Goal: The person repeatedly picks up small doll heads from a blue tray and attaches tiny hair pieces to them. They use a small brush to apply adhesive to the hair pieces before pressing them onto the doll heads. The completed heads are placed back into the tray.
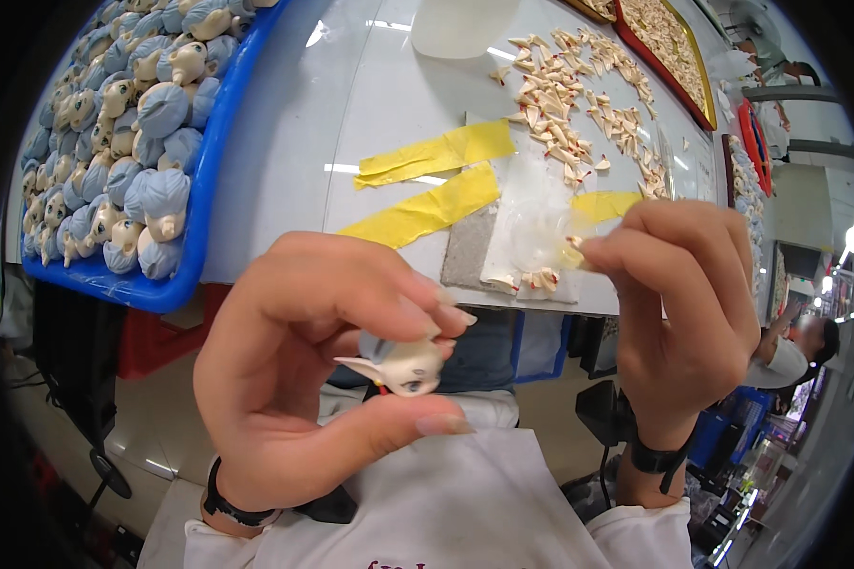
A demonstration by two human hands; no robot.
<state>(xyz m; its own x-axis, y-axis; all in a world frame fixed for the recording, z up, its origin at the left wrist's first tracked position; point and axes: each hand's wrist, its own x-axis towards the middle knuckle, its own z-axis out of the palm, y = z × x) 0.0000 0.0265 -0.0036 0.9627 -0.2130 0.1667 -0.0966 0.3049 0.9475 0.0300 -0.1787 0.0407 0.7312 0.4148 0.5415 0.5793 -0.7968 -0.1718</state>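
Note:
Between thumb and fingers, my left hand (304,351) grips a small doll head (413,368) with blue-grey hair. A long pointed ear (359,366) with a red bit below it sticks out from the head's side; its other side is hidden by my fingers. Held apart to the right, my right hand (683,294) pinches a tiny pale ear piece (573,243) above the table's near edge. Beneath those fingertips lies a whitish clear sheet (527,213) on a grey board (467,248), with several ear pieces (541,280) at its near edge.
A blue tray (204,213) full of similar doll heads (114,171) stands at the left. Yellow tape strips (436,156) cross the table. Loose ear pieces (550,100) are scattered farther back, near a tray of more pieces (669,47). Other people (792,356) are at the far right.

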